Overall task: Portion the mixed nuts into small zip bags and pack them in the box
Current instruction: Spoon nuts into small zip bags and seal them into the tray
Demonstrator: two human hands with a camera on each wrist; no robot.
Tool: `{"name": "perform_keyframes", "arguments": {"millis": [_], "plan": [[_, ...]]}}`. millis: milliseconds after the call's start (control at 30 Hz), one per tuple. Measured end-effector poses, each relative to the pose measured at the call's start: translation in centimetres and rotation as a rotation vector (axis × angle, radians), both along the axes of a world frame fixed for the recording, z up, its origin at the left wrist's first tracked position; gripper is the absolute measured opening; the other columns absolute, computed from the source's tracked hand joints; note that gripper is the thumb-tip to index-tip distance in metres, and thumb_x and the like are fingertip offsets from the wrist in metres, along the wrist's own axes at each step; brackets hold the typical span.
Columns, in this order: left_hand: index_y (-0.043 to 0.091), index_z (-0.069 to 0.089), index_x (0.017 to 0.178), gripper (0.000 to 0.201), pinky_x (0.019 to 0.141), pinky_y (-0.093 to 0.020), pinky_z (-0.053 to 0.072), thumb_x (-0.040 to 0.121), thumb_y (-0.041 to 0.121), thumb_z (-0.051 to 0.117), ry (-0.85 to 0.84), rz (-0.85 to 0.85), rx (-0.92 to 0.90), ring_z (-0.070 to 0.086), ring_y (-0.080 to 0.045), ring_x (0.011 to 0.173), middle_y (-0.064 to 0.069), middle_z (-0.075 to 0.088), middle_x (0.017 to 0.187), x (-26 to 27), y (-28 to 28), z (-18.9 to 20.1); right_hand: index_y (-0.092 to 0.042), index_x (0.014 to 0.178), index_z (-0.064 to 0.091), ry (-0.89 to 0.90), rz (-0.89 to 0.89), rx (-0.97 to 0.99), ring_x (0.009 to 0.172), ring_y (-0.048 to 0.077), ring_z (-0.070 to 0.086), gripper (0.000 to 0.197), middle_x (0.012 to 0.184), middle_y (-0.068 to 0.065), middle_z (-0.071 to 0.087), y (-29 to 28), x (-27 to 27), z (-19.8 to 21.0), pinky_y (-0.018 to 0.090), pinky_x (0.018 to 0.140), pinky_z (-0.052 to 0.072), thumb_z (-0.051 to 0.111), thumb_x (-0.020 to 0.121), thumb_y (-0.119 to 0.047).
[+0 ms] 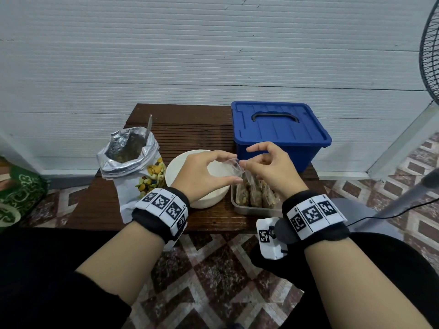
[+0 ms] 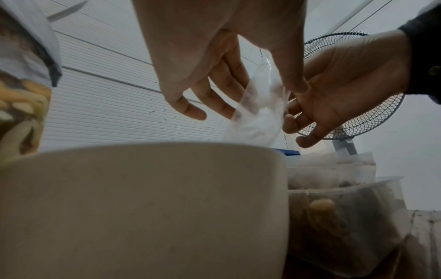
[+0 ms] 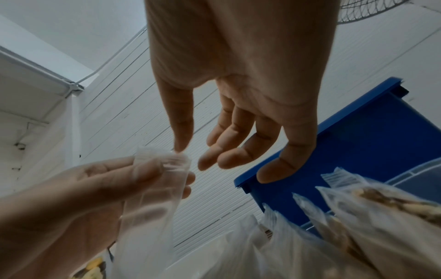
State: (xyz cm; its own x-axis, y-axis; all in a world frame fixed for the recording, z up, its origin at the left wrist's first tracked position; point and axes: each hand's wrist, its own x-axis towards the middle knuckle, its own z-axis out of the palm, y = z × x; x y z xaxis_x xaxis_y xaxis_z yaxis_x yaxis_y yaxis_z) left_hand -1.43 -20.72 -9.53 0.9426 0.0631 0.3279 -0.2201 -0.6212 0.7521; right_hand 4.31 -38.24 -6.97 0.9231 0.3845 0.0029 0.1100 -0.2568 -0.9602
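Observation:
A small clear zip bag, which looks empty, hangs over the white bowl. My left hand pinches it near the top between thumb and fingers; in the left wrist view the zip bag lies against that thumb. My right hand is beside it, thumb tip touching the bag's mouth and fingers loosely spread apart from it. An open foil pouch of mixed nuts stands on the left with a spoon in it. The blue box sits behind, lid on.
A clear tray holds several filled zip bags under my right wrist, at the brown table's front right. A standing fan is at the far right. A white wall runs behind the table.

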Motion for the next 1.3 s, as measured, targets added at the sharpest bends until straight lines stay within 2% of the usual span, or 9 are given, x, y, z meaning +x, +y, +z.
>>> {"name": "perform_keyframes", "arguments": {"millis": [100,267,533,800,900,1000,1067,1133,1300], "plan": [[0.03,0.069,0.109,0.047,0.088,0.001,0.033,0.065,0.038,0.085,0.001,-0.008,0.002,0.054,0.015,0.101,0.025,0.065,0.097,-0.1,0.0,0.3,-0.02,0.111,0.054,-0.022,0.023,-0.051,0.08,0.013,0.065,0.04,0.086,0.003,0.071,0.2,-0.2,0.1,0.019,0.07,0.047,0.077,0.078,-0.021],[0.031,0.072,0.103,0.041,0.094,-0.013,0.042,0.066,0.042,0.084,0.011,0.001,0.034,0.06,0.003,0.101,0.017,0.07,0.098,0.0,0.2,0.3,-0.022,0.108,0.054,-0.046,0.005,-0.078,0.077,0.009,0.062,0.034,0.082,-0.002,0.068,0.2,-0.1,0.1,0.019,0.068,0.045,0.073,0.081,-0.016],[0.034,0.069,0.104,0.044,0.088,-0.002,0.039,0.064,0.041,0.084,-0.045,0.097,-0.026,0.059,0.01,0.1,0.021,0.067,0.101,-0.4,2.3,2.9,-0.021,0.104,0.059,-0.118,-0.037,-0.018,0.072,0.008,0.056,0.019,0.077,-0.005,0.059,1.2,-0.2,1.2,0.019,0.065,0.041,0.067,0.087,-0.025],[0.028,0.07,0.105,0.043,0.082,-0.011,0.047,0.065,0.035,0.085,-0.128,0.238,-0.155,0.063,0.005,0.092,0.017,0.07,0.099,-3.1,7.2,7.8,-0.032,0.089,0.058,-0.185,0.042,-0.022,0.09,0.023,0.064,0.006,0.095,0.011,0.068,7.7,0.0,3.3,0.037,0.084,0.051,0.064,0.088,-0.034],[0.029,0.069,0.104,0.04,0.079,-0.012,0.049,0.067,0.033,0.084,-0.161,0.319,-0.162,0.064,0.004,0.088,0.015,0.07,0.095,-4.6,10.4,9.1,-0.031,0.096,0.061,-0.202,0.092,-0.021,0.091,0.018,0.064,0.022,0.094,0.005,0.068,11.4,-0.4,3.8,0.042,0.086,0.053,0.064,0.084,-0.049],[0.029,0.069,0.107,0.048,0.086,-0.02,0.052,0.062,0.042,0.083,-0.145,0.4,-0.148,0.065,0.0,0.092,0.014,0.07,0.097,-5.6,14.1,9.3,-0.025,0.109,0.063,-0.206,0.138,-0.052,0.087,0.005,0.06,0.044,0.092,-0.004,0.063,14.6,-0.9,4.3,0.027,0.078,0.052,0.062,0.081,-0.059],[0.03,0.069,0.107,0.05,0.092,-0.031,0.053,0.062,0.044,0.083,-0.112,0.431,-0.137,0.065,-0.004,0.097,0.012,0.071,0.1,-5.9,16.2,8.9,-0.018,0.111,0.064,-0.235,0.15,-0.104,0.08,0.0,0.054,0.046,0.089,-0.009,0.06,16.3,-1.3,4.5,0.012,0.065,0.041,0.062,0.083,-0.055],[0.032,0.069,0.105,0.046,0.094,-0.038,0.052,0.063,0.042,0.084,-0.063,0.435,-0.12,0.065,-0.007,0.098,0.012,0.071,0.101,-6.0,17.7,8.2,-0.012,0.108,0.066,-0.29,0.136,-0.144,0.083,0.006,0.055,0.04,0.092,-0.005,0.063,17.7,-1.5,4.2,0.014,0.059,0.036,0.061,0.088,-0.046],[0.04,0.067,0.098,0.043,0.088,-0.023,0.052,0.058,0.046,0.081,0.008,0.409,-0.152,0.064,0.0,0.093,0.016,0.069,0.097,-5.6,18.7,6.1,-0.009,0.096,0.071,-0.502,0.105,-0.201,0.09,0.02,0.062,0.026,0.092,0.005,0.07,19.2,-1.8,3.6,0.025,0.073,0.04,0.05,0.097,-0.024]]}}
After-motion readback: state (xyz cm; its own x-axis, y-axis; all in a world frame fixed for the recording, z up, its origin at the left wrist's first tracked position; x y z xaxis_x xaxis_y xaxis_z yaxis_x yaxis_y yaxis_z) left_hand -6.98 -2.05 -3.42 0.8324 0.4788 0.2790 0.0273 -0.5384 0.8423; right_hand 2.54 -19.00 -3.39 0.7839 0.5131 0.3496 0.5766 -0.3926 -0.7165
